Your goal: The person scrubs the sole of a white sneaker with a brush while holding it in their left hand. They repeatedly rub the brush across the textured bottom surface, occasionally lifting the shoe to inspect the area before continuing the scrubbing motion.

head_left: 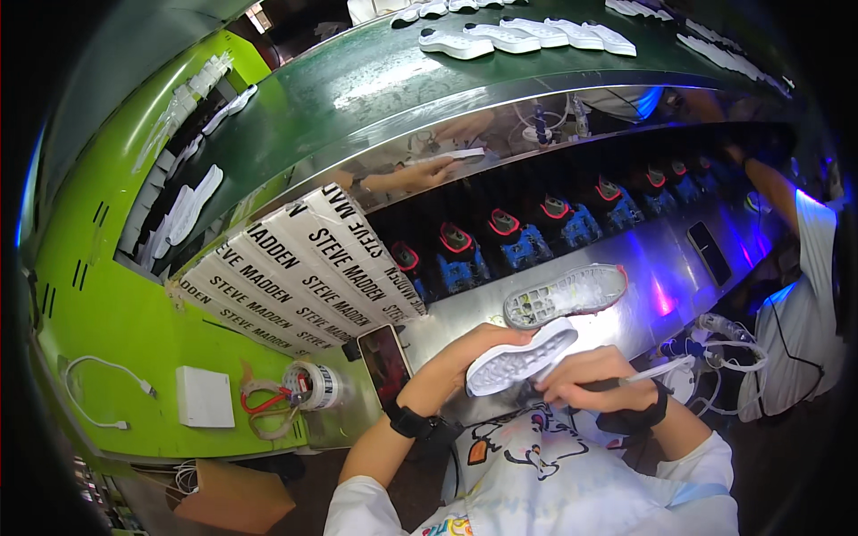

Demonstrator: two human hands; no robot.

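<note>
My left hand [483, 347] grips a white shoe sole [523, 364] by its edge, its studded hollow inner side turned up. My right hand [587, 375] is closed around a slim white stick-like tool [663, 367], whose handle pokes out to the right past the wrist. The tool's working end is hidden near the sole's right edge. Just beyond my hands, a grey-white sole-shaped piece [565, 296] with a grid pattern and a reddish rim lies on the metal worktop [465, 314].
Dark shoes with red rims [457, 238] line a blue-padded rack behind. At left stand a printed carton [304, 268], a phone [385, 362], a tape roll [315, 386] and red scissors [265, 393]. White soles [456, 44] lie on the green belt [357, 85]. Another person [804, 295] works at right.
</note>
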